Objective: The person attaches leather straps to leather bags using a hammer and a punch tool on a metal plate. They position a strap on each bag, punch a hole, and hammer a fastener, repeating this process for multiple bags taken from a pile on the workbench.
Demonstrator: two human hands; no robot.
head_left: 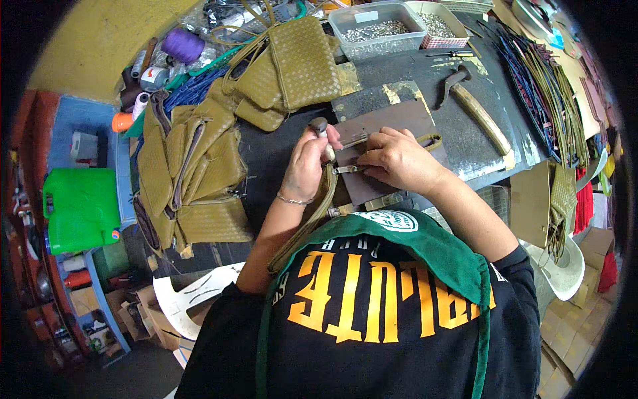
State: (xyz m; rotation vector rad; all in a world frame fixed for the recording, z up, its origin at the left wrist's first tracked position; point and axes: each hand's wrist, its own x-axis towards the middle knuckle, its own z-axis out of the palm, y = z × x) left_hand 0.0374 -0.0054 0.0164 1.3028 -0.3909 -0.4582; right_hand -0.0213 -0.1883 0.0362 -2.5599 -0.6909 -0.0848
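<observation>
In my left hand (307, 163) is a short upright tool (319, 126) with a dark rounded top and a pale lower part; its exact kind I cannot make out. My right hand (402, 159) pinches a small silver metal clasp (348, 169) at the end of an olive strap (318, 216). That strap hangs down past my left wrist toward my apron. Both hands are close together over a dark brown flat board (392, 121). Beyond my right hand an olive loop (432, 141) sticks out, partly hidden by the fingers.
Olive woven bags (199, 173) pile up on the left, with another woven bag (306, 66) behind. A hammer (480, 118) lies at the right. Clear tubs of small metal parts (377, 30) stand at the back, near bundled cords (551, 93). A purple thread spool (183, 45) is far left.
</observation>
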